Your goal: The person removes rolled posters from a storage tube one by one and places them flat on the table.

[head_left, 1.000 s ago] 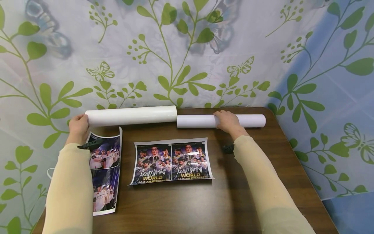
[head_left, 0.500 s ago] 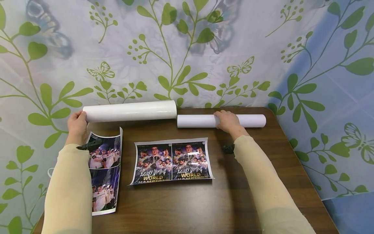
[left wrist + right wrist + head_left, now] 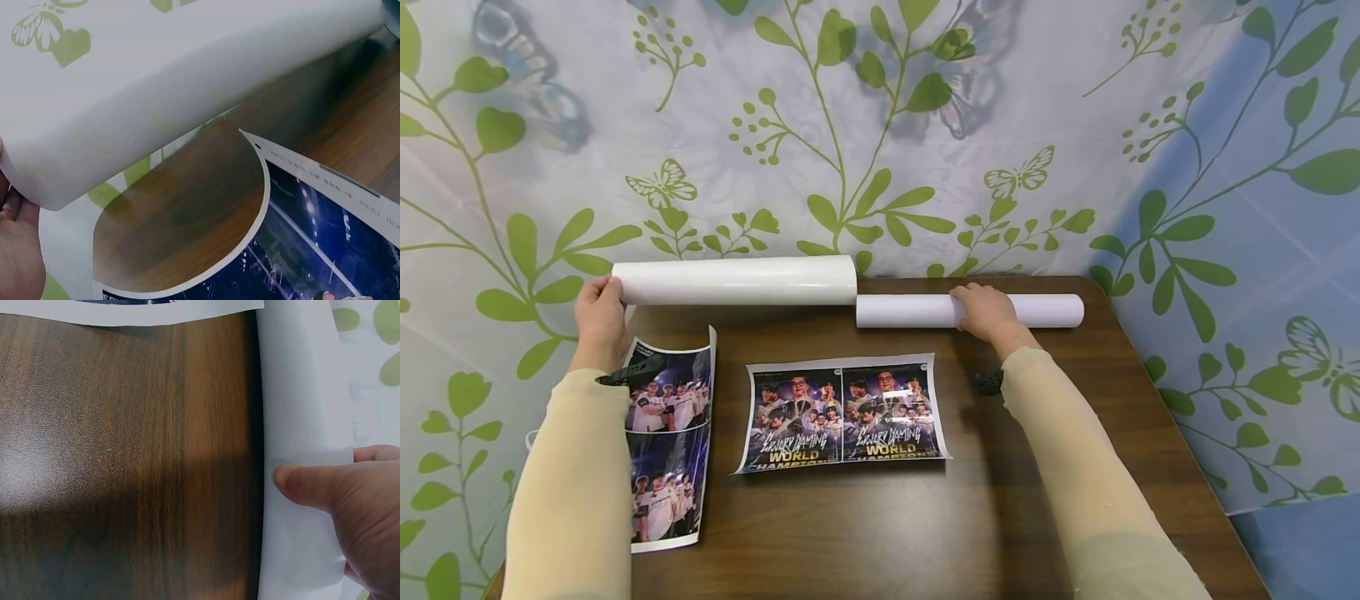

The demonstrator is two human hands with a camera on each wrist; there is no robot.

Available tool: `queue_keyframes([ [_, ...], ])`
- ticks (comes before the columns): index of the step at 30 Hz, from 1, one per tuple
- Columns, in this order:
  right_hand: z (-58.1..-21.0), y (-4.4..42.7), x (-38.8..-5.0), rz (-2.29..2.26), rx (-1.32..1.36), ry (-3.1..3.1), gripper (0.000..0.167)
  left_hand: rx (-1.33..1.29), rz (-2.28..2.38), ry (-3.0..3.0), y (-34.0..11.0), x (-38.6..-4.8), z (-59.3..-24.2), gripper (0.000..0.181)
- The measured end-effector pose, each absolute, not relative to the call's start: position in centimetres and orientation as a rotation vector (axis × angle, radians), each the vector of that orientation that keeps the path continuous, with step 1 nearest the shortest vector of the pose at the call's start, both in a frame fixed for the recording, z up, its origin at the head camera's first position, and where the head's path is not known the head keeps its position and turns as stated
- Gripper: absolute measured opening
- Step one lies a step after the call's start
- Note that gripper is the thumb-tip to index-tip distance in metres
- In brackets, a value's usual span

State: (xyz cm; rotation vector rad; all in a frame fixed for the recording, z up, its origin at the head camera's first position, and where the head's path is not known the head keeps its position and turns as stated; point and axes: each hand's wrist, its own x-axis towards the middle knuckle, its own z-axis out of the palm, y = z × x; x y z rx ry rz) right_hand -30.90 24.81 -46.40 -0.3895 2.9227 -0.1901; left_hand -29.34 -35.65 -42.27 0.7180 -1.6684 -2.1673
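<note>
The left hand [image 3: 601, 317] grips the left end of a thick, glossy white paper roll [image 3: 737, 281] at the back of the table. In the left wrist view, part of that hand [image 3: 19, 250] shows beside the end of the roll [image 3: 156, 112]. My right hand [image 3: 988, 312] lies over a thinner white paper roll [image 3: 1045, 310] to the right. Its thumb [image 3: 306, 484] presses on the near side of this roll [image 3: 303, 375], and the other fingers are mostly hidden behind it. The two rolls nearly meet end to end.
A printed poster sheet [image 3: 842, 412] with curled edges lies mid-table. Another photo sheet [image 3: 670, 450] sits at the left, partly under the left forearm. Patterned fabric [image 3: 880, 133] hangs behind the wooden table [image 3: 865, 533], along its back edge.
The thick roll has risen slightly off its earlier line and levelled out, its left end moving up and a little left with my left hand. The right hand and thinner roll stay put.
</note>
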Motion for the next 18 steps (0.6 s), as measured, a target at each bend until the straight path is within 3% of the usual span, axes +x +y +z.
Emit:
queue_keyframes([
  [10,-46.5,25.0,-31.0,-0.201,-0.415,2.930,0.066,0.588,-2.247,-1.460,-35.7,-28.6,-40.8,0.014],
  [18,-46.3,24.9,-30.8,-0.204,-0.443,2.937,0.066,0.576,-2.240,-1.269,-35.0,-28.7,-39.8,0.002],
])
